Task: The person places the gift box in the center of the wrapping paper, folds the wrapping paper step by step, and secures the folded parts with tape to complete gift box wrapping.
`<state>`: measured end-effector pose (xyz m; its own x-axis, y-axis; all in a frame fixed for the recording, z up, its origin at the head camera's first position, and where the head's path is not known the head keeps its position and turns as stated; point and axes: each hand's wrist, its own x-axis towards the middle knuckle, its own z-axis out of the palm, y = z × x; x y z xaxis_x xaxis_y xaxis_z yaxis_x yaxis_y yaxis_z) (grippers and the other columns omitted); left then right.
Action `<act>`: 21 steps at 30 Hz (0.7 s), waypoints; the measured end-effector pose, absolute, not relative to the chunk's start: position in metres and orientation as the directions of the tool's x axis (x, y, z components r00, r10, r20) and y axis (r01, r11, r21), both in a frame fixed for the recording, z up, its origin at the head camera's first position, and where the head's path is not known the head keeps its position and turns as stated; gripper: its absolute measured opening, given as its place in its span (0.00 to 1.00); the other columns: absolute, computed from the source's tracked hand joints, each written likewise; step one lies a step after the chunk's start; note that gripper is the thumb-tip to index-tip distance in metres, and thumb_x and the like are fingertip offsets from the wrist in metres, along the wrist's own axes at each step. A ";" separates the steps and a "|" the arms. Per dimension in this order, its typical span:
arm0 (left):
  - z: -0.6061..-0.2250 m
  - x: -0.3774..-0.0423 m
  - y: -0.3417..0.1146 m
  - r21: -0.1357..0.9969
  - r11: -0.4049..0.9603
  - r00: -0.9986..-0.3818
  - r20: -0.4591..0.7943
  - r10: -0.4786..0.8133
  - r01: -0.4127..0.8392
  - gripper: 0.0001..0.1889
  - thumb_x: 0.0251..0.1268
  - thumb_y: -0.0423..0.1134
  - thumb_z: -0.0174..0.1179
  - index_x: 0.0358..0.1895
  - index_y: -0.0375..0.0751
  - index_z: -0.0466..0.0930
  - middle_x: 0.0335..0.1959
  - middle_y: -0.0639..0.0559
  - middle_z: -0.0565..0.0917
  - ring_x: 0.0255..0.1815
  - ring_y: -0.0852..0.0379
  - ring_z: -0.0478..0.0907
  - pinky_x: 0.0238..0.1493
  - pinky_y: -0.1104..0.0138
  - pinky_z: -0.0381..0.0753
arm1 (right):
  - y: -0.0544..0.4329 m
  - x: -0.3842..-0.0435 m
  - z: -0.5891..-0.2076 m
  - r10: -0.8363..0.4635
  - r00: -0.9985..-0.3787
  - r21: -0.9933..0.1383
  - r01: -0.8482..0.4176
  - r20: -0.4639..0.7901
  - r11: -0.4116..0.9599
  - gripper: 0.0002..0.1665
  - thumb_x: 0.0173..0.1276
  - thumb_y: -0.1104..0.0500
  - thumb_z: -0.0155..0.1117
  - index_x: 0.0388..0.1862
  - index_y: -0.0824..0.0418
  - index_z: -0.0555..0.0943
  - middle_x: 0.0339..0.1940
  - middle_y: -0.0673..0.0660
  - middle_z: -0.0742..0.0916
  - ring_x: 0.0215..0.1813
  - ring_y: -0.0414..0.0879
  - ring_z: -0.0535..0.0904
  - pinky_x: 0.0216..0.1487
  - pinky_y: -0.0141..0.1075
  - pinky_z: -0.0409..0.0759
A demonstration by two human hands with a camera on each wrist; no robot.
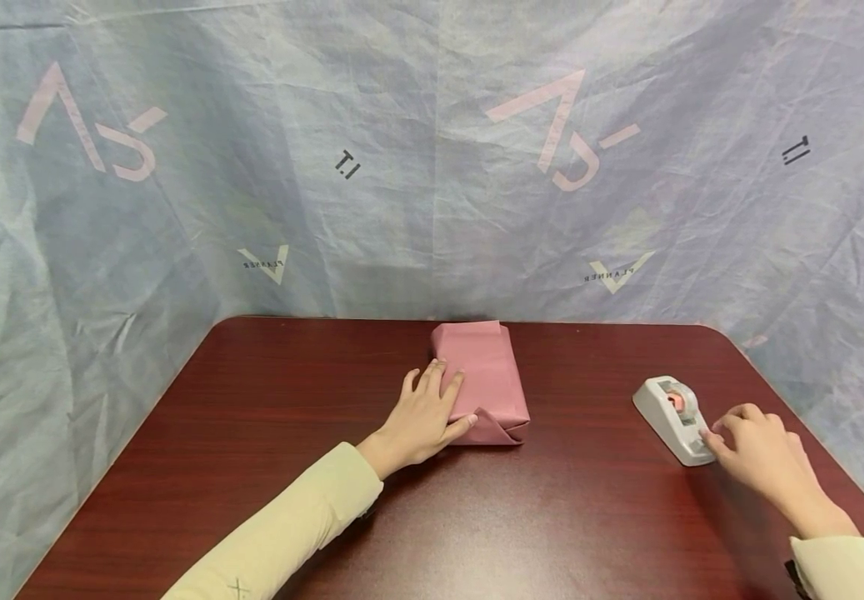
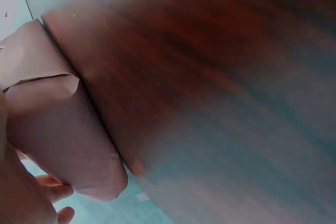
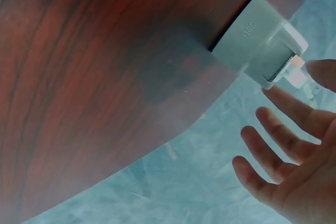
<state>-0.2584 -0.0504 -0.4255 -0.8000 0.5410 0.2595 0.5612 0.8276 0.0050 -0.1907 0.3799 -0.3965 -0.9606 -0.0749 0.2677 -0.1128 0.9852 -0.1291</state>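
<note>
A box wrapped in pink paper (image 1: 480,367) lies toward the back middle of the table, with a folded paper flap at its near end. My left hand (image 1: 420,412) rests on its left side, fingers spread over the top and thumb by the near flap. In the left wrist view the wrapped box (image 2: 63,124) shows its folded end. At the right stands a white tape dispenser (image 1: 660,408) with a roll of tape (image 1: 676,402). My right hand (image 1: 765,450) is at its near end; in the right wrist view thumb and index finger (image 3: 294,106) are close around the dispenser's cutter (image 3: 283,67), other fingers spread.
The dark red-brown wooden table (image 1: 289,375) has rounded far corners. A light grey-blue printed cloth (image 1: 387,208) hangs behind it and along both sides, close to the table's edges.
</note>
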 end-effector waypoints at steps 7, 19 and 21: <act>-0.424 -0.257 -0.050 0.018 0.824 -0.798 0.264 0.542 0.566 0.37 0.66 0.64 0.37 0.69 0.40 0.57 0.66 0.34 0.58 0.70 0.42 0.54 0.64 0.47 0.52 | 0.382 -0.189 -0.399 -0.110 -0.953 -0.133 -0.153 0.283 0.979 0.07 0.54 0.60 0.65 0.27 0.64 0.81 0.40 0.70 0.77 0.36 0.69 0.71 0.23 0.53 0.67; -0.428 -0.259 -0.050 0.029 0.826 -0.803 0.255 0.538 0.562 0.38 0.65 0.65 0.35 0.69 0.41 0.55 0.67 0.35 0.56 0.70 0.42 0.53 0.65 0.47 0.49 | 0.381 -0.194 -0.407 -0.098 -0.927 -0.247 -0.197 0.363 0.949 0.08 0.47 0.68 0.68 0.23 0.72 0.79 0.33 0.72 0.78 0.42 0.64 0.69 0.40 0.54 0.56; -0.428 -0.259 -0.050 0.032 0.826 -0.805 0.252 0.538 0.562 0.38 0.66 0.65 0.35 0.69 0.41 0.55 0.68 0.35 0.56 0.71 0.42 0.52 0.66 0.48 0.48 | 0.380 -0.194 -0.406 -0.075 -0.930 -0.275 -0.182 0.361 0.944 0.07 0.47 0.67 0.68 0.23 0.71 0.79 0.32 0.72 0.79 0.41 0.64 0.70 0.39 0.53 0.55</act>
<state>-0.2591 -0.0500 -0.4278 -0.8047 0.5375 0.2521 0.5621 0.8264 0.0320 -0.1940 0.3803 -0.4065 -0.9297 -0.0746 0.3607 -0.1823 0.9441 -0.2746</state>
